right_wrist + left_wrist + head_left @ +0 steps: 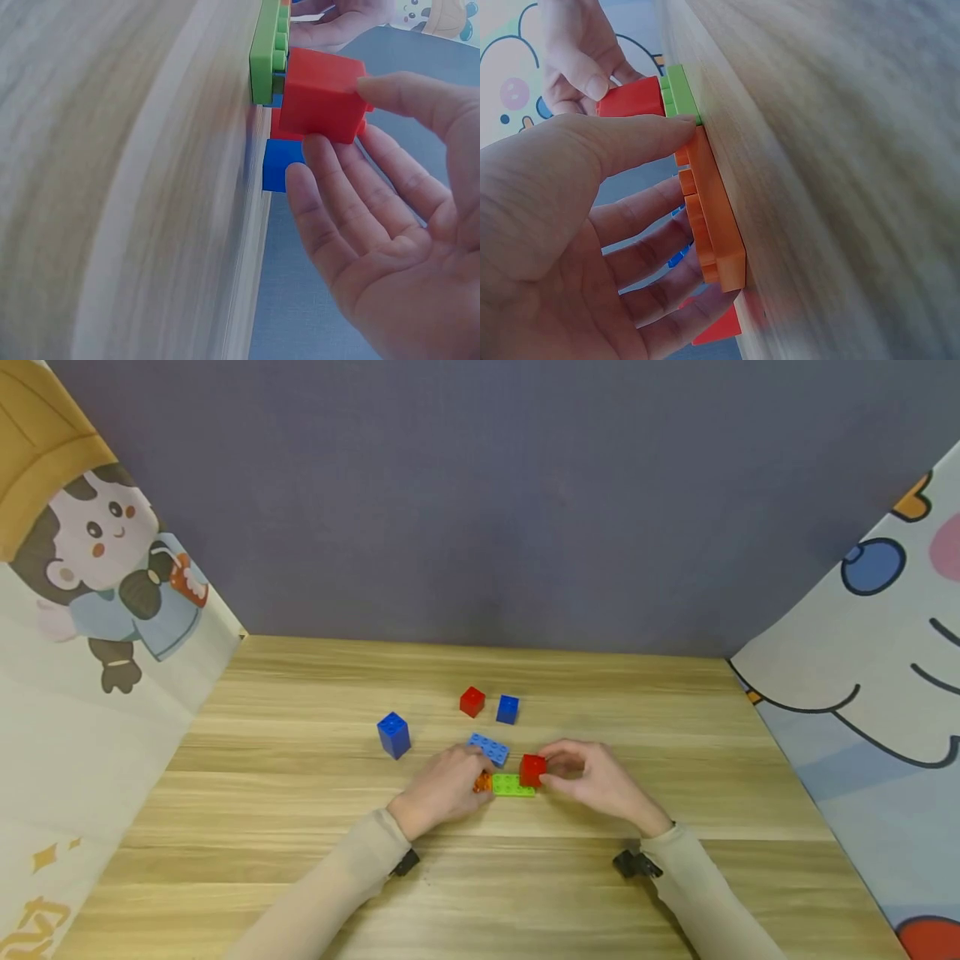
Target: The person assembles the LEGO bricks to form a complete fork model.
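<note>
Red and glossy, one block [533, 770] sits against the studs at the right end of a green brick [512, 786]; from my remote seat I see the right hand [603, 781] pinching it between thumb and fingers, though I cannot tell whether it is fully pressed down. The left hand [447, 782] grips an orange brick [724, 232] that lies flat on the table [525, 893] in line with the green one, the thumb covering where the two meet. Just beyond them I have a light blue brick [491, 748], then a second red block [472, 702] and a blue cube [507, 709], near each other but apart. A tall blue block [393, 735] stands off to the left. Tan, letter-like marks [37, 927] on the left panel [90, 760] run out of frame, unreadable to me.
</note>
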`<action>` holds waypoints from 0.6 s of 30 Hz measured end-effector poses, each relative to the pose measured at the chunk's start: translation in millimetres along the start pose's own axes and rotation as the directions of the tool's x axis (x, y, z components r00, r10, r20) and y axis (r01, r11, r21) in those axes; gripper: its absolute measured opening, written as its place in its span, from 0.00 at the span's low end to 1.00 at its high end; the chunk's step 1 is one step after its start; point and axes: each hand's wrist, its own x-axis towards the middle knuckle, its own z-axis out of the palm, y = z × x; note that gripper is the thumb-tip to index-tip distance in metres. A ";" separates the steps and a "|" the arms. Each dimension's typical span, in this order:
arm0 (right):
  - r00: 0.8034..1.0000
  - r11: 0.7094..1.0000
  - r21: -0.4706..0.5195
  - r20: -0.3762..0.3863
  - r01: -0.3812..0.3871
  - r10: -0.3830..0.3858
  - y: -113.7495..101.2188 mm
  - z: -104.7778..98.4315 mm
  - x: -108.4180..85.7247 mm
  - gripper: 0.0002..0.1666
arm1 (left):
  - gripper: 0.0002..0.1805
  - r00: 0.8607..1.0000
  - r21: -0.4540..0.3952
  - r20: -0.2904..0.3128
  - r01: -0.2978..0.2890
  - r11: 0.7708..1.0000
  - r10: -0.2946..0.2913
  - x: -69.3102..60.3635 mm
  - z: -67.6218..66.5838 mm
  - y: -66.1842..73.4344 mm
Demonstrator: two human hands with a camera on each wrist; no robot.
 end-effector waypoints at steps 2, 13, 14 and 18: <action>1.000 1.000 0.004 0.005 0.006 -0.006 -0.1 0.2 0.0 0.20 | 0.20 1.000 0.000 0.001 0.001 1.000 -0.001 0.0 -0.3 0.3; 0.998 0.999 0.008 0.050 0.034 -0.034 0.4 1.3 -1.4 0.22 | 0.20 1.000 0.005 0.002 0.008 1.000 -0.008 -0.4 1.5 -0.9; 0.998 0.999 0.009 0.052 0.033 -0.034 0.3 1.5 -1.3 0.22 | 0.20 1.000 0.004 0.001 0.007 1.000 -0.007 -0.3 1.6 -1.1; 0.998 0.999 0.008 0.057 0.032 -0.032 -0.1 1.9 -0.9 0.22 | 0.20 1.000 0.001 -0.002 0.007 1.000 -0.007 0.3 1.6 -1.6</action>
